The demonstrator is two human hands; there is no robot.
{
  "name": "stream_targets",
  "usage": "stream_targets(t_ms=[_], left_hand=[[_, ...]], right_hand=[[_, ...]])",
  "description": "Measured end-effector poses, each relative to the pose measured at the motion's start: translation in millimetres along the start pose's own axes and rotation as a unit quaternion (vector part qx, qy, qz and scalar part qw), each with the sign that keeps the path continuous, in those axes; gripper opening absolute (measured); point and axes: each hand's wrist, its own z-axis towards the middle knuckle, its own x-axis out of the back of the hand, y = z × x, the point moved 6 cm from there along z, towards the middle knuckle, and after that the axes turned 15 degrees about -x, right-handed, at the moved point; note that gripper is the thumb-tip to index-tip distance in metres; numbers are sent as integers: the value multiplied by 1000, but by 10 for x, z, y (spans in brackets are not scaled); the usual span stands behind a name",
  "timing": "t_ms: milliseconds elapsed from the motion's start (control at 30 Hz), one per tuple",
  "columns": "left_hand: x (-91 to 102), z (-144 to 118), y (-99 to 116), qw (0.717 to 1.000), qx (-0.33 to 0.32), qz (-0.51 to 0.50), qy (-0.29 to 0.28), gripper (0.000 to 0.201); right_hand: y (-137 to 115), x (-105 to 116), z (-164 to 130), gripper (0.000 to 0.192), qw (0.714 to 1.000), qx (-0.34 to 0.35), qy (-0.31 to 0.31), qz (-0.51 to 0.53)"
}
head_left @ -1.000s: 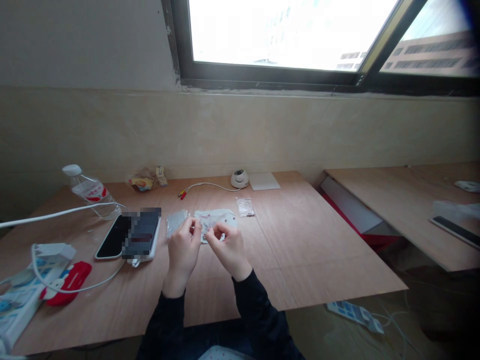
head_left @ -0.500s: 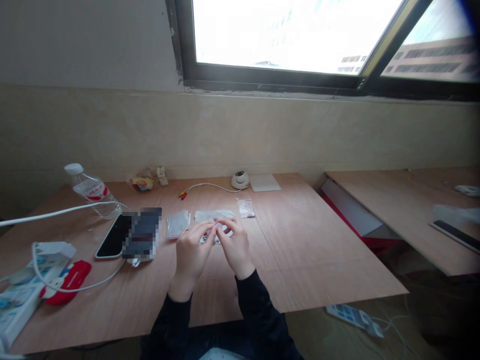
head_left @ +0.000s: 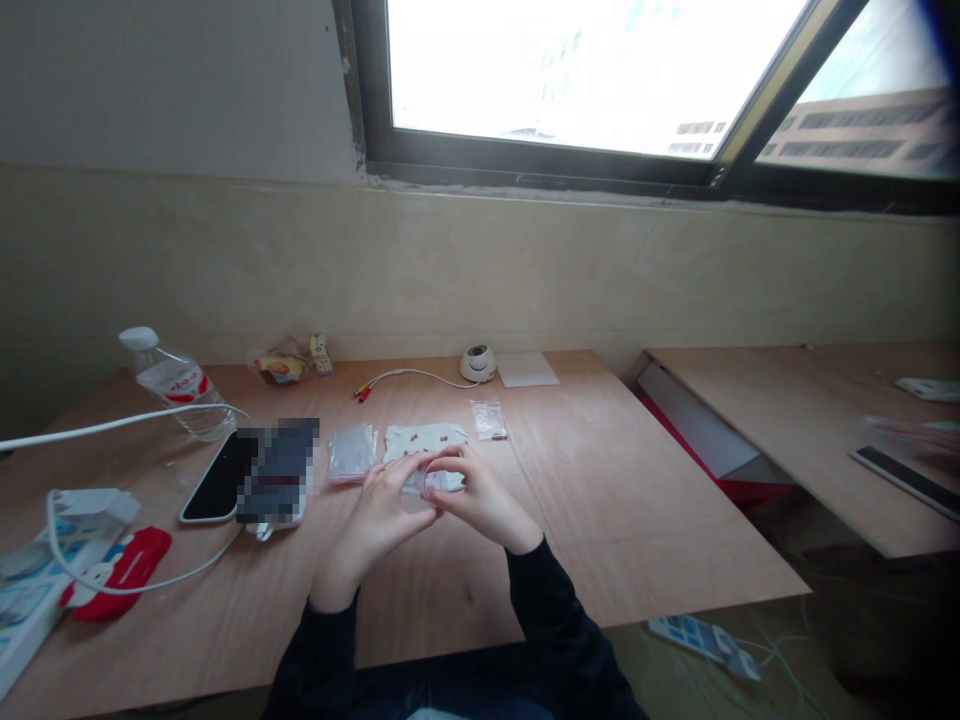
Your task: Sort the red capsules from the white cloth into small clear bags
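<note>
My left hand [head_left: 379, 518] and my right hand [head_left: 481, 500] meet over the middle of the wooden table [head_left: 615, 520]. Together they pinch a small clear zip bag [head_left: 435, 481] with a pink seal strip, held just above the tabletop. Right behind the hands lies a white sheet with red dots [head_left: 424, 440]. A stack of small clear bags [head_left: 352, 452] rests to its left, and another small bag [head_left: 489, 420] with tiny dark parts lies to its right. What is inside the held bag cannot be made out.
Two phones [head_left: 255, 475] lie left of the hands, beside a red item [head_left: 120, 572], a white power strip [head_left: 37, 590] with cable and a water bottle [head_left: 176, 385]. A dome camera [head_left: 478, 362] and white pad [head_left: 527, 368] sit at the back. A second table [head_left: 810, 420] stands right.
My hands have dropped slightly toward me and to the right, still joined on the small bag. The view has shifted a little; the items on the table lie as before.
</note>
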Motion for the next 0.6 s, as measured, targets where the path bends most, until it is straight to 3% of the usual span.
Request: stream_targets(t_ms=[100,233,333,433,600], left_hand=[[65,2,-60,999,21,-17,30,49],[174,-39,-195,992,75,-48,91,68],[183,-71,-268,986,108,-75,107,71],[143,-85,-311,985,118,-81,96,64],[98,-85,-349,985,111,-97,91,54]], right_hand=[[-40,143,100,17,1000,6,-25,-4],[248,451,417,17,991,-33,87,-97],[620,488,647,17,962,-97,91,-238],[861,490,757,18,952,-116,103,-264],[1026,464,773,12,945,-125,124,-275]])
